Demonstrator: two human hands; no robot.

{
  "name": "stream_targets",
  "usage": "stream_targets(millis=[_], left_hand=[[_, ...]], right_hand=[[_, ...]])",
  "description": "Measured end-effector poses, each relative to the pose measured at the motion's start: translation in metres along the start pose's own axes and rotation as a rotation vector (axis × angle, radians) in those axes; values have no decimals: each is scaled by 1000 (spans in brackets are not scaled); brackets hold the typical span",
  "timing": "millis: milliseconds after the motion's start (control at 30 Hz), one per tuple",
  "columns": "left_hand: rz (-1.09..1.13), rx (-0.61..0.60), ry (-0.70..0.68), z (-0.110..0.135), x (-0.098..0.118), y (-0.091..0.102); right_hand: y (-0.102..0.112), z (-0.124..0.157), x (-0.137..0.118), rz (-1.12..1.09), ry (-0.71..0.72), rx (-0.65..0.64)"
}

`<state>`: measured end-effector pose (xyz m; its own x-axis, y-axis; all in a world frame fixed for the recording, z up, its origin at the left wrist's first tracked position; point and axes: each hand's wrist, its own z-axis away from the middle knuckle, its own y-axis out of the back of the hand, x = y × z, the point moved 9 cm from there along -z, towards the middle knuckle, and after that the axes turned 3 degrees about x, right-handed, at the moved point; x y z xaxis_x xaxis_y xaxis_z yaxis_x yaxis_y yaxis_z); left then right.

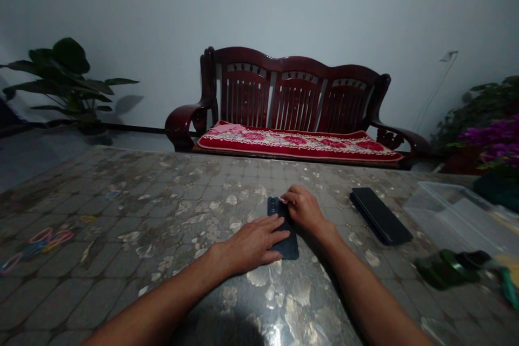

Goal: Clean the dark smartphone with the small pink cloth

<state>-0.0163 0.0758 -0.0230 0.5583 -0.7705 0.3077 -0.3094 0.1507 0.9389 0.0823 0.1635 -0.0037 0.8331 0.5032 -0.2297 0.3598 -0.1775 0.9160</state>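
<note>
A dark phone [288, 248] lies flat on the patterned table [162, 211], back side up. My left hand [253, 243] rests on its near half with the fingers stretched flat across it. My right hand [303, 208] sits at the phone's far end, fingers curled and pinching a small pale piece at the top edge; what that piece is I cannot make out.
A second dark phone [380, 215] lies to the right. Further right stand a clear plastic box [462, 216] and a green tool [450, 267]. Coloured rubber bands [44, 239] lie at the left. Behind the table stands a red wooden bench [292, 108], with plants at both sides.
</note>
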Motion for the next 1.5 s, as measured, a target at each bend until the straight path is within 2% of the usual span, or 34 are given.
stream_targets(millis=[100,300,400,633,800,967,1233,1433,1500], left_hand=[[9,-2,4,0,0,0],[10,14,-5,0,0,1],[-2,12,-4,0,1,1],[-5,-6,4,-1,0,0],[13,7,1,0,0,0],[-13,9,-11,-1,1,0],[-12,14,-11,0,0,-2],[-37,18,-21,-1,4,2],[-41,23,-25,-1,3,0]], right_hand=[[-3,-4,4,29,-32,5],[-10,0,-8,-15,72,-92],[-10,3,-11,-38,70,-131],[1,-4,6,-6,-64,29],[-5,-5,0,49,-11,-18],[-6,0,-8,7,79,-62],[2,-5,7,50,-75,70],[-5,-3,-12,15,49,-46],[-6,-2,-13,8,41,-76]])
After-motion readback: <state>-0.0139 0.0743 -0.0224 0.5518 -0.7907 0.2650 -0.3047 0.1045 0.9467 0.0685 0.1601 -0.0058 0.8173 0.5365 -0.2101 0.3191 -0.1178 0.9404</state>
